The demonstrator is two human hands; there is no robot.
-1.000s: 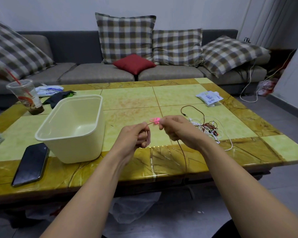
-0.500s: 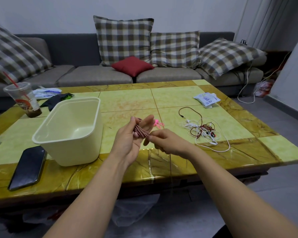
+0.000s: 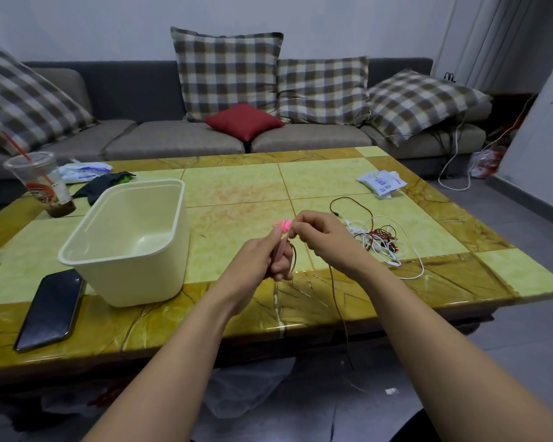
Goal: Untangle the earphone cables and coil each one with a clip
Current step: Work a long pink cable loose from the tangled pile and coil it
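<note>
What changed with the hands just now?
The left hand, open before, has closed round the coiled reddish-brown cable; the right hand has risen to pinch the small pink plastic clip above it. The white-and-red cable tangle, cream plastic tub and black phone stayed put.

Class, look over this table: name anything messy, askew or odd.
Red and white earphone cables lie tangled together near the table's front right edge; one dark strand hangs over that edge towards the floor.

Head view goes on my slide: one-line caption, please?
Left hand grips a bunched reddish cable, right hand pinches a pink clip at its top; tangled earphones lie nearby.
</note>
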